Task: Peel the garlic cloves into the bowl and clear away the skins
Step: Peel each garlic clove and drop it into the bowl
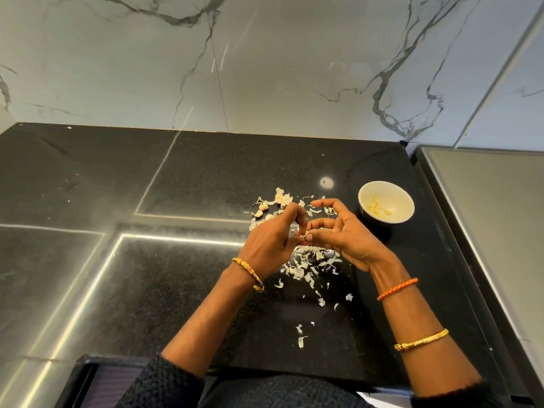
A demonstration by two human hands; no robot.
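Hands meet over the middle of the black surface [182, 187]: the left hand [272, 240] and right hand [338, 231] pinch what seems to be a garlic clove [304, 235] between their fingertips, mostly hidden. Skins [306, 267] lie scattered beneath and toward the near edge; unpeeled cloves [262, 208] sit just behind. The bowl [396, 214] holding peeled cloves stands near the right edge. Open room stretches left.

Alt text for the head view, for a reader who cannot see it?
Left hand and right hand together pinch a small pale garlic clove above scattered papery garlic skins on a black speckled stone counter. A white round bowl holding peeled cloves stands to their right.
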